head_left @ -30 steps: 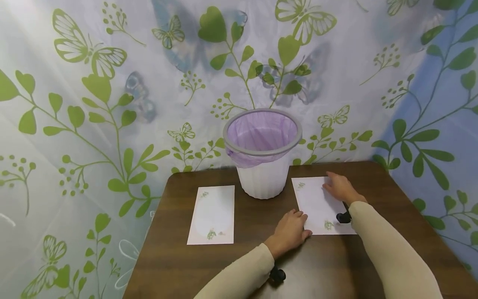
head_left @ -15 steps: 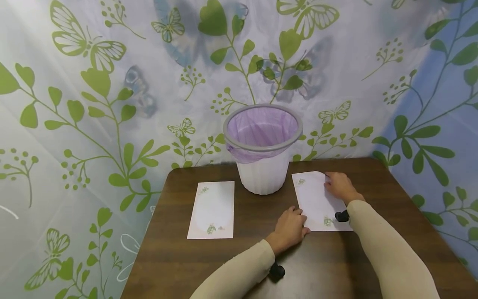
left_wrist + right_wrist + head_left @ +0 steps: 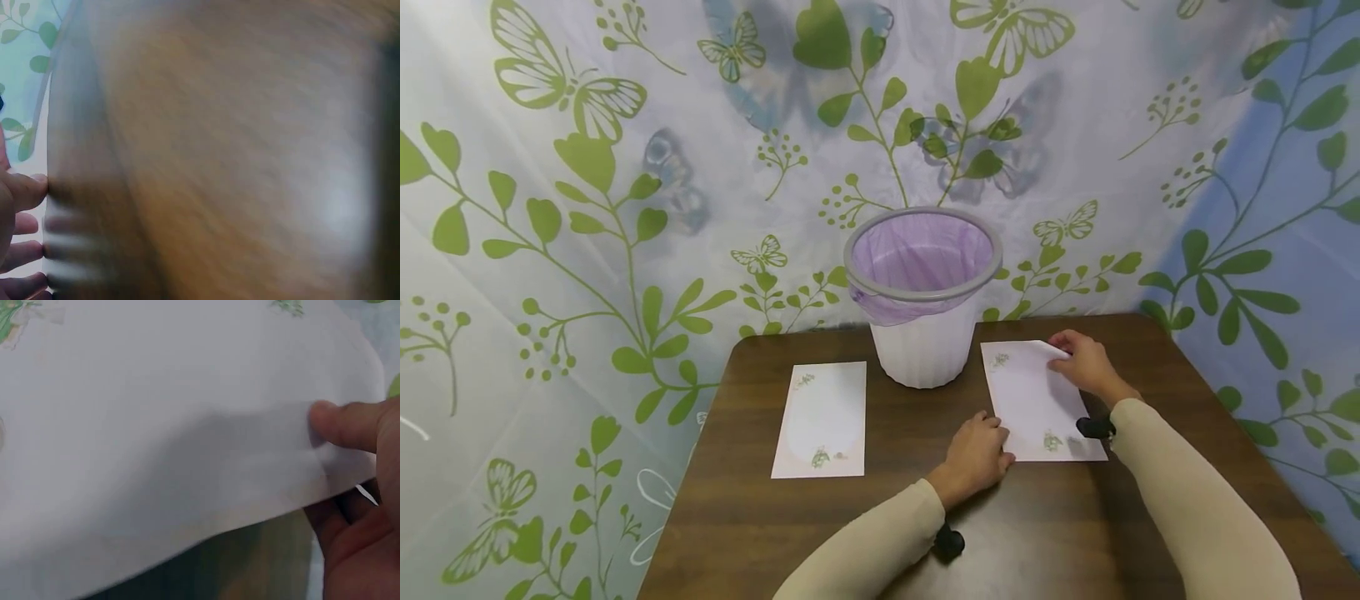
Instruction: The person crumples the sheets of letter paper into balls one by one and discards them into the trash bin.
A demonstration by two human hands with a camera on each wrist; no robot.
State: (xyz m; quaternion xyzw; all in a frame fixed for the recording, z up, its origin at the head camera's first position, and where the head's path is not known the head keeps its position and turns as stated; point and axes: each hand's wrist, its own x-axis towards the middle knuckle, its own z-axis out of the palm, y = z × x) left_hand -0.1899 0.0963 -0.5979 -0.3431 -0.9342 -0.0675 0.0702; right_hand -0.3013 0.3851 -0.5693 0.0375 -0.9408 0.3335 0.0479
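A white sheet of paper (image 3: pixel 1030 408) with small green plant prints lies on the right half of the table. At its far right corner my right hand (image 3: pixel 1086 362) pinches the paper, which bends up a little there. The right wrist view shows the thumb (image 3: pixel 334 422) on top of the sheet and the fingers beneath, with that edge off the table. My left hand (image 3: pixel 976 457) rests at the sheet's near left edge, fingertips touching it. In the left wrist view its fingers (image 3: pixel 25 250) reach the paper's edge; much of that view is blurred tabletop.
A second printed sheet (image 3: pixel 827 421) lies flat on the left of the brown table (image 3: pixel 760 533). Between the sheets, toward the back, stands a white bin (image 3: pixel 921 350) with a purple liner (image 3: pixel 925 250) and grey rim. A patterned curtain (image 3: pixel 700 208) hangs behind.
My right hand has gone from lying over the sheet's far right corner to pinching it, and the corner has risen slightly. My left hand stays at the near left edge.
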